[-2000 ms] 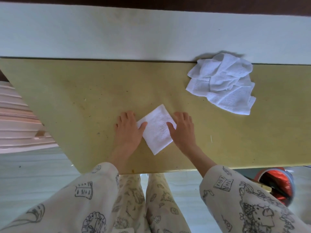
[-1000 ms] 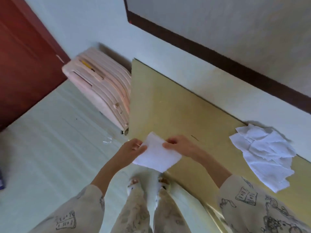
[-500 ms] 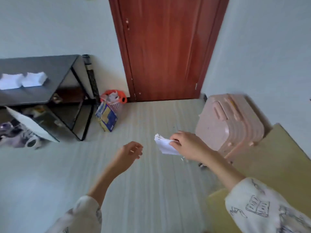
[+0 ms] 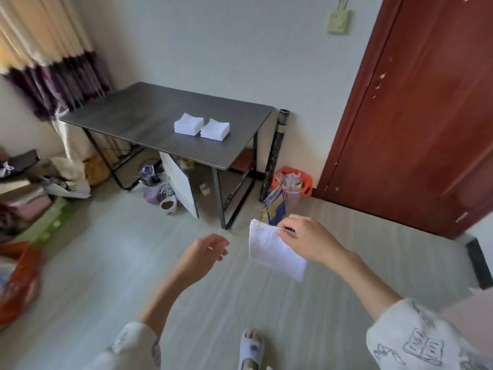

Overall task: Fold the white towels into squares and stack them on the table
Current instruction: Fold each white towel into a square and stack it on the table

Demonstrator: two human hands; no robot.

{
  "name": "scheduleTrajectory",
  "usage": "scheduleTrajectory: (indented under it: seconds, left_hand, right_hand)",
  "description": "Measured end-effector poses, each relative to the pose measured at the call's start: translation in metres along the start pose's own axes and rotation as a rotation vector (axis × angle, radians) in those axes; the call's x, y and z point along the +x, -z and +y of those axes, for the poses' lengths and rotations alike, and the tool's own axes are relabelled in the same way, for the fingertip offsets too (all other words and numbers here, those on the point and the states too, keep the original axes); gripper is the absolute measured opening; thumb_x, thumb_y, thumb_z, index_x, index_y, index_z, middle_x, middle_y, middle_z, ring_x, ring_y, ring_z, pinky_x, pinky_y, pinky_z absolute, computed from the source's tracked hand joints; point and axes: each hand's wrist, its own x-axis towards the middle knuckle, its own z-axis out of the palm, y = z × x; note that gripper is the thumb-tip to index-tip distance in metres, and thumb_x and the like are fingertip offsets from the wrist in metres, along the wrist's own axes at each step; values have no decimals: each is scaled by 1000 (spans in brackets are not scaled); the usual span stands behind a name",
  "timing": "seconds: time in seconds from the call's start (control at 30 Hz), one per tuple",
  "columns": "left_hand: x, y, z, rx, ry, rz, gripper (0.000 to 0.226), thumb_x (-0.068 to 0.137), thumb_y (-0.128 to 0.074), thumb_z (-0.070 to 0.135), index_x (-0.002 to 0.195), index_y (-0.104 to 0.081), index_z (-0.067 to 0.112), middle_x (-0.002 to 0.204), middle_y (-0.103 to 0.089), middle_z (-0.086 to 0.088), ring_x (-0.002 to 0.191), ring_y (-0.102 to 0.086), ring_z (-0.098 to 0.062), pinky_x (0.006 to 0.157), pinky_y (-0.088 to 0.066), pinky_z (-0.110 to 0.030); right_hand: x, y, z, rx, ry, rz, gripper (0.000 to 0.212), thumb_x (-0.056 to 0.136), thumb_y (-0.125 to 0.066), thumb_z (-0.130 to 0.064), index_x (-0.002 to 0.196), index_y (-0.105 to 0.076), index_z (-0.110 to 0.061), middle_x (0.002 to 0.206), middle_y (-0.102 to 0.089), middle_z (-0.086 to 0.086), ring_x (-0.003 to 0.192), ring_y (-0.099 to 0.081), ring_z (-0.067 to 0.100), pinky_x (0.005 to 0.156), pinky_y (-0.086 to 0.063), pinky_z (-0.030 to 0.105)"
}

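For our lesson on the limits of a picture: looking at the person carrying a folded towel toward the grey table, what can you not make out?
- Head view: how many towels are in each of the two stacks; layers too small.
- The folded towel's upper right corner, covered by the right hand.
- Left hand palm faces away.
- Clutter under the grey table: shadowed, blurred.
- The red bag, cut by the left edge.

Head view looks forward and down toward the grey table.
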Motion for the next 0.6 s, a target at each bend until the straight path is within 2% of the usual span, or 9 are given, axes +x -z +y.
scheduleTrajectory:
  seconds: [0.17,0.27,0.33,0.43,0.47,0.53,0.6]
  left_hand:
    - [95,71,-27,25,15,67,12,95,-47,14,93,-59,16,83,-65,-1,61,-58,8,61,-44,-8]
    - [154,116,-36,22,29,110,12,94,-50,17,89,-57,25,84,-64,3,62,-59,6,61,-44,-9]
    - [191,143,-42,49,18,128,13,93,-51,17,88,-55,29,86,-64,3,68,-61,0,62,-45,-10]
    - [246,177,-56,54,26,163,9,89,-58,19,97,-59,24,96,-63,3,81,-60,-6,66,-42,-8]
    - [263,186,-61,44,46,160,17,87,-62,21,103,-59,23,101,-61,5,87,-59,-7,70,-42,-9]
    - [299,204,-73,-3,69,124,41,80,-70,33,117,-55,22,113,-57,8,101,-56,-11,84,-46,-19]
    - [336,222,-81,-47,69,65,57,70,-74,45,120,-51,28,117,-57,8,108,-54,-11,92,-47,-31]
  right_hand:
    - [138,-11,-17,10,69,-51,23,94,-47,-28,98,-67,-18,103,-61,-3,95,-57,19,83,-46,35]
    - [219,-9,-30,17,112,-92,24,95,-45,-29,100,-66,-19,105,-61,-4,96,-56,18,86,-45,34]
    - [267,-8,-40,30,136,-109,25,95,-45,-30,100,-66,-20,103,-61,-5,96,-56,16,86,-45,31]
    - [336,-8,-53,54,183,-144,24,95,-45,-31,98,-66,-20,97,-59,-7,92,-56,14,83,-44,28]
    - [358,-9,-58,70,194,-160,24,95,-46,-31,98,-67,-20,96,-59,-7,91,-56,13,84,-45,28]
    - [399,-14,-65,100,217,-191,23,95,-46,-32,97,-67,-22,95,-59,-7,91,-56,13,86,-46,31]
    - [438,-19,-72,122,223,-216,23,95,-46,-33,97,-67,-23,95,-59,-9,92,-56,12,88,-46,31]
